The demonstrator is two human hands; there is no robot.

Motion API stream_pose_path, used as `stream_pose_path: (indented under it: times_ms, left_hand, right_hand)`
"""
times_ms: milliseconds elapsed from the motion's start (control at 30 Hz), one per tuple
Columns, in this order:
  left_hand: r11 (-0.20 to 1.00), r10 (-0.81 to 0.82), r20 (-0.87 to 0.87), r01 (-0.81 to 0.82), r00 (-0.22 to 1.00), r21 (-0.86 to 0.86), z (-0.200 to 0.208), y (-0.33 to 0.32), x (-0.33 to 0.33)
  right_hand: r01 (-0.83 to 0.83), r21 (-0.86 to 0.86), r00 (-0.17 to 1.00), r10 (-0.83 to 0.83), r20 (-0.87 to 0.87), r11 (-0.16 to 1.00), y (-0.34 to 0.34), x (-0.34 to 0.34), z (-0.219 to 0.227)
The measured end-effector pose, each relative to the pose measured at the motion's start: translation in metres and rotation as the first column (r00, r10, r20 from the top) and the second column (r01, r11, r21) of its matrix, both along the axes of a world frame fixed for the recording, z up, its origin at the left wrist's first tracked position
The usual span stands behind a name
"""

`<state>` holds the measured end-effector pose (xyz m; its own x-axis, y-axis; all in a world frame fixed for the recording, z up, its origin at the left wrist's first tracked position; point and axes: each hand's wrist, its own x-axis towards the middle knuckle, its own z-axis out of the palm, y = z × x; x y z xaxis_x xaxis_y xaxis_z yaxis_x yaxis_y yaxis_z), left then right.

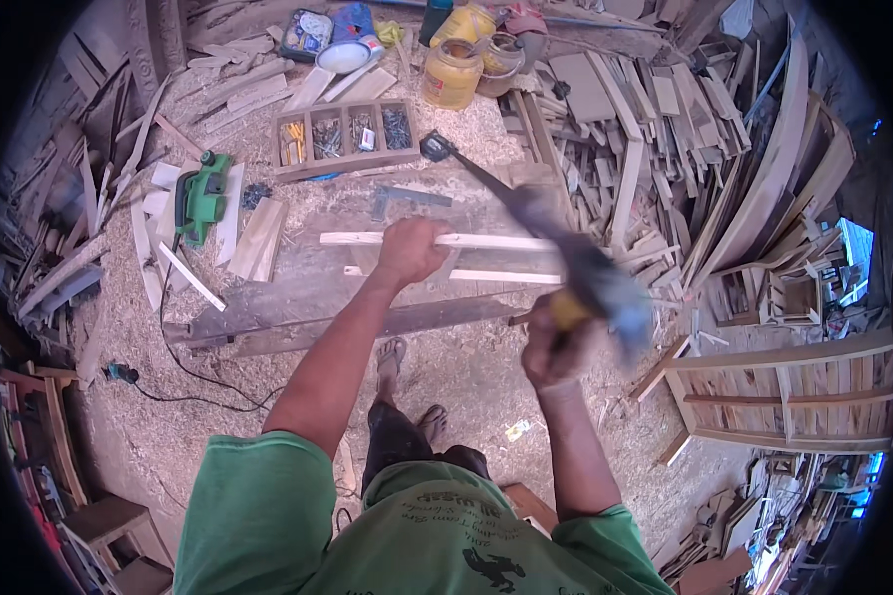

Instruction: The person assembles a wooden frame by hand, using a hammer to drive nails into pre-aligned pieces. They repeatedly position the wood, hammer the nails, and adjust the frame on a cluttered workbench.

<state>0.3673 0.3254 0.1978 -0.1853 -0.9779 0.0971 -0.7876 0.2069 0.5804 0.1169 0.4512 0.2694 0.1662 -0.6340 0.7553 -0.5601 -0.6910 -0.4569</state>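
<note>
My left hand [408,252] is closed over a pale wooden strip [501,241] that lies crosswise above the plank bench [308,283]. A second pale strip [506,277] runs alongside, nearer to me. My right hand [556,347] is wrapped round the yellow grip of a long dark tool [506,191], raised over the strips' right end. Motion smears its grey-blue body, so its exact kind cannot be told. The tool's thin shaft reaches forward to a small dark end piece by the nail box. A metal square [412,198] lies flat beyond the strips.
A compartmented wooden box [342,169] holds nails and yellow pieces. To its left sits a green electric planer [202,200], its cord trailing. Yellow jars [452,74] stand at the back. Scrap wood [655,109] is piled right; a slatted wooden panel [789,397] leans there. Shavings cover the floor.
</note>
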Motion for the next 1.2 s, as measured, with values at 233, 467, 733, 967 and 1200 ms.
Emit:
stream_pose_path:
  times_ms: [233, 467, 733, 967, 1200]
  left_hand:
    - [0.998, -0.011, -0.043, 0.009, 0.999, -0.056, -0.011, -0.004, 0.004]
    - [0.996, -0.017, -0.019, 0.016, 1.0, -0.084, -0.011, -0.003, 0.0]
    - [0.995, 0.02, -0.035, -0.024, 0.999, -0.101, -0.008, 0.002, 0.0]
    - [1.0, 0.009, 0.046, -0.009, 0.999, -0.003, -0.008, 0.007, 0.001]
    - [0.999, 0.047, 0.021, -0.047, 0.999, -0.009, -0.006, 0.029, -0.006]
  right_hand:
    - [0.176, 0.404, 0.977, -0.11, -0.181, 0.898, -0.014, 0.022, -0.029]
    - [0.108, 0.06, 0.983, -0.098, -0.154, 0.992, 0.019, -0.01, -0.081]
    - [0.177, 0.294, 0.983, -0.158, -0.089, 0.939, 0.01, 0.021, -0.066]
    - [0.098, 0.086, 0.994, -0.101, 0.035, 0.991, 0.001, 0.027, 0.094]
    - [0.044, -0.14, 0.999, -0.048, -0.026, 0.989, -0.011, 0.041, 0.153]
